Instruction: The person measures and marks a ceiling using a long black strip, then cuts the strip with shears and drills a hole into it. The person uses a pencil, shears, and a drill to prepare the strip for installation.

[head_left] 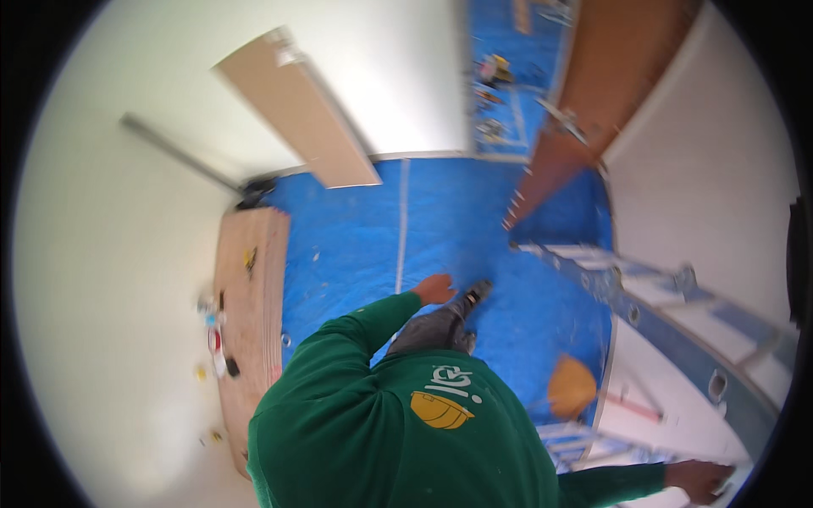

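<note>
Green sweatshirt point(398, 432) fills the near foreground — its wearer stands on blue floor sheeting point(356, 229). Left hand point(434, 289) hangs free beside the thigh, fingers loosely curled, gripping nothing. Right hand point(699, 479) reaches far right, resting on a white ledge point(677, 423) near the aluminium ladder point(644, 288) — whether it grips anything cannot be told. Stacked plywood boards point(250, 313) lie at left.

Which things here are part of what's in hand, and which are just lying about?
In hand: right hand on the white surface; ladder close by; left hand touching nothing.

Lying about: stack of boards, leaning board, orange object, tools beyond the doorway.
</note>
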`<state>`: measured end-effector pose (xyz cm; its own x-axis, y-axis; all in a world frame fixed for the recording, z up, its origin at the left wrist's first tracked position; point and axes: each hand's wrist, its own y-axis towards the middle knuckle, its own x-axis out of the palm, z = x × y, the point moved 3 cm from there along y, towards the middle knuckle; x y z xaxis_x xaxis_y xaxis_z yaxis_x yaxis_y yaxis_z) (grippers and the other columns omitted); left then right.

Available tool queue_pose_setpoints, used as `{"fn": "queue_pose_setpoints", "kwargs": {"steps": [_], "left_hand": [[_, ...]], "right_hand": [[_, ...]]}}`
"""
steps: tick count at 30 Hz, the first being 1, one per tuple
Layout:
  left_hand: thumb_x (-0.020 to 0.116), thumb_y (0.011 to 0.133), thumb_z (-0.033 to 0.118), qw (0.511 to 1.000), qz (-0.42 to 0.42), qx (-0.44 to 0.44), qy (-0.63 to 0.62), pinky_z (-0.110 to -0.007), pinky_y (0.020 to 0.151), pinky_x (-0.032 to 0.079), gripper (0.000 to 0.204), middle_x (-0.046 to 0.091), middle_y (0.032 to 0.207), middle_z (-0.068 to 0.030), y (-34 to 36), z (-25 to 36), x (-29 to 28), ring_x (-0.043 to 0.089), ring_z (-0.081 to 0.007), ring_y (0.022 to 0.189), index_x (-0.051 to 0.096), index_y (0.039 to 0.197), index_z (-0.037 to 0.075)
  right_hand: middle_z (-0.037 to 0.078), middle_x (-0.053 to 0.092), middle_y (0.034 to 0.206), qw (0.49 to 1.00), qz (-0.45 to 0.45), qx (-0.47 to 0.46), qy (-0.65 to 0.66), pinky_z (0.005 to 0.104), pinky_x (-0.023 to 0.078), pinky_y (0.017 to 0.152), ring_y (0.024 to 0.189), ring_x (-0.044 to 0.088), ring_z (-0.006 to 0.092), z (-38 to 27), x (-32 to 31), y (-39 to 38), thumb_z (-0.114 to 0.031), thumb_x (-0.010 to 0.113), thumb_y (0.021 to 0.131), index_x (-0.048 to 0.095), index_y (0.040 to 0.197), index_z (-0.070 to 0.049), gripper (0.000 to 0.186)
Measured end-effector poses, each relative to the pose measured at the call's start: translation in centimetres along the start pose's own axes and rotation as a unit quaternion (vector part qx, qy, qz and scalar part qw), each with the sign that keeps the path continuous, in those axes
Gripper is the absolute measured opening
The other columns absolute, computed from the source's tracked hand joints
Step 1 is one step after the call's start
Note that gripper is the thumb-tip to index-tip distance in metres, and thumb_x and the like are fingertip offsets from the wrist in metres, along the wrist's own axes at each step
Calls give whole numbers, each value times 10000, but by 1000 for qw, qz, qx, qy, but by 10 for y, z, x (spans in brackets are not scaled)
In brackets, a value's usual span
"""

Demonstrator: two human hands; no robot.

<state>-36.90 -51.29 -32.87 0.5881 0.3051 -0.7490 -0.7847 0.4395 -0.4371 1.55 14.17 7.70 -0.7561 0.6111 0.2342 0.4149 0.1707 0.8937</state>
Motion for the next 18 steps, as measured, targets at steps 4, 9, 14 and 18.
{"fn": "queue_pose_setpoints", "kwargs": {"steps": [4,9,14,18], "left_hand": [[648,1010,398,943,174,-268,-92,-578,926,564,368,761,1132,-249,-284,-129,140,700,-482,1108,756,1163,81],[612,977,474,887,226,-404,-3,-582,902,565,484,759,1021,-282,-554,-193,244,721,-471,1023,801,934,30],[628,961,543,847,61,-513,-126,-549,903,575,542,786,987,-228,-637,-167,288,741,-445,984,826,887,44],[720,899,477,871,111,-448,-171,-525,889,589,385,801,959,-181,-633,-149,281,758,-401,974,817,874,105]], "right_hand": [[90,700,1134,733,-513,-70,-441,393,607,817,996,710,252,118,-147,-231,-330,581,1097,626,1364,-100,355],[106,747,903,562,-784,171,203,407,542,678,698,636,238,56,-365,-428,-90,510,1012,735,1043,-65,229],[163,737,813,341,-881,143,295,437,550,696,729,685,326,-36,-400,-469,-159,747,845,773,961,-36,171],[178,753,843,399,-873,34,279,463,572,775,761,701,338,-25,-354,-502,-214,749,830,742,888,9,230]]}}
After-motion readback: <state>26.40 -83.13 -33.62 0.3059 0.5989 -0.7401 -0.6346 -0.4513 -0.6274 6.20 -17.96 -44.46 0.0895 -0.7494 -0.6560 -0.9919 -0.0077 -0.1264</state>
